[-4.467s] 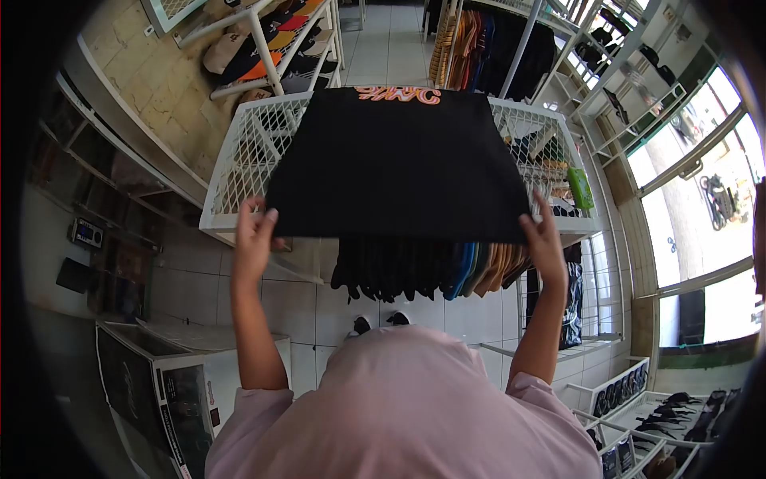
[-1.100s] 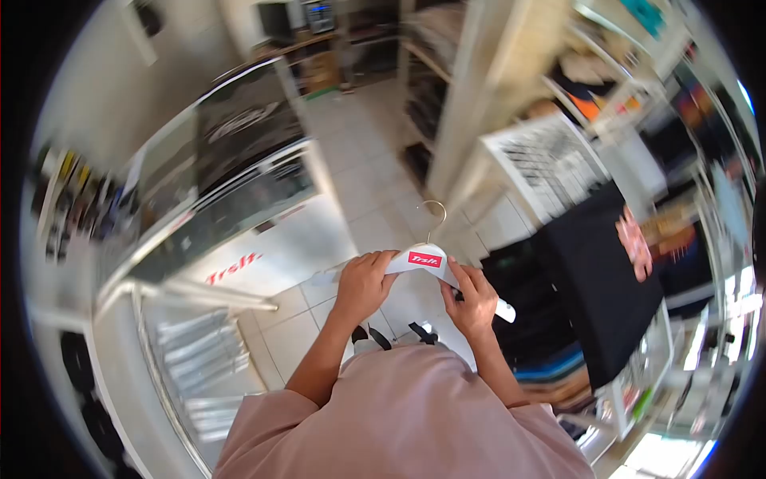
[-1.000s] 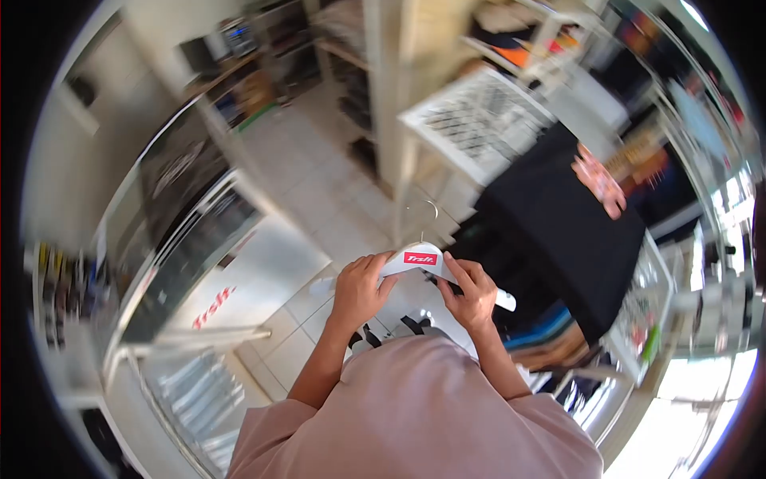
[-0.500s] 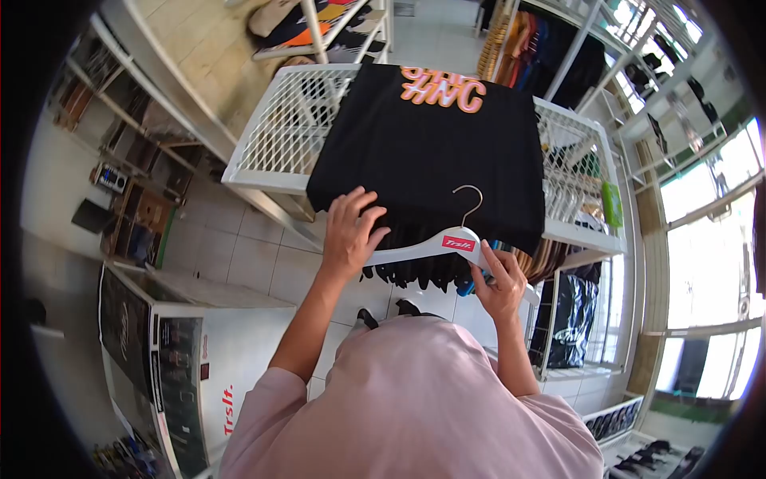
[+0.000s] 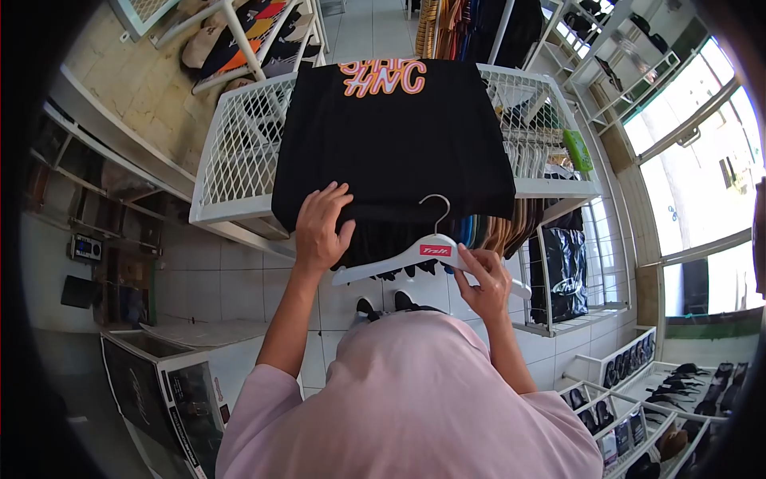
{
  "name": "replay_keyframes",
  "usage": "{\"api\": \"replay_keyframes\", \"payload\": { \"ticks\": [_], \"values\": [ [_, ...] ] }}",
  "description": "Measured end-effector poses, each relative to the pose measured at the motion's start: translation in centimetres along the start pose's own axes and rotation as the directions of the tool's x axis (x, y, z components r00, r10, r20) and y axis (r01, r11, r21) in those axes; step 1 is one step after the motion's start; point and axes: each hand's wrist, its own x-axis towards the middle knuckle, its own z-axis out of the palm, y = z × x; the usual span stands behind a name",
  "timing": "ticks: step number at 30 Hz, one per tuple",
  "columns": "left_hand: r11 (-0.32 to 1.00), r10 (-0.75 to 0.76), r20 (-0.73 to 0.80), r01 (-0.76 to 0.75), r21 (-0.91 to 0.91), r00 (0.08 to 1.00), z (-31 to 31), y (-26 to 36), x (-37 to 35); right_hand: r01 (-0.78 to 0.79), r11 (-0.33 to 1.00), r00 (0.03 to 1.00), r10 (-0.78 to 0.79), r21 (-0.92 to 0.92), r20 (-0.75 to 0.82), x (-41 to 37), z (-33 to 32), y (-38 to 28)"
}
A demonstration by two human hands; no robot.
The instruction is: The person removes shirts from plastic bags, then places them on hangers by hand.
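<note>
A black T-shirt (image 5: pixel 391 144) with pink and orange lettering lies spread over a white mesh rack top, its near edge hanging over the front. My right hand (image 5: pixel 484 281) pinches a white clothes hanger (image 5: pixel 391 264) by its right shoulder, just in front of the shirt's hem. The hanger's metal hook points up, and a red label sits at its middle. My left hand (image 5: pixel 322 226) rests at the shirt's near left edge, fingers stretched and apart. It touches the black cloth, and the hanger's left end lies below it without visible contact.
The white mesh rack (image 5: pixel 237 160) has clothes hanging beneath it. A green packet (image 5: pixel 577 150) lies on its right end. A white display box (image 5: pixel 171 363) stands at lower left. Shelves with sandals (image 5: pixel 630 363) are at lower right, and a black glossy bag (image 5: pixel 563 267) is at right.
My left hand has come off the hanger's left side and moved onto the shirt's edge. The right hand still holds the hanger. The view has shifted to the right.
</note>
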Motion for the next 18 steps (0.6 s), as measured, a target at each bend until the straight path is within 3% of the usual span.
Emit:
{"api": "replay_keyframes", "payload": {
  "ticks": [5,10,18],
  "values": [
    [0.983,-0.127,0.003,0.126,-0.133,0.992,-1.0,0.3,1.1,0.163,0.986,0.982,-0.164,0.014,0.089,1.0,1.5,-1.8],
    [0.988,-0.094,-0.001,0.093,-0.119,0.996,-2.2,1.1,1.3,0.234,0.972,0.967,-0.233,0.004,0.101,2.6,3.4,-3.0],
    [0.998,-0.036,0.148,0.028,0.057,0.988,-3.3,0.9,0.2,0.082,0.993,0.974,-0.098,-0.086,-0.205,6.7,2.9,-2.4]
  ]
}}
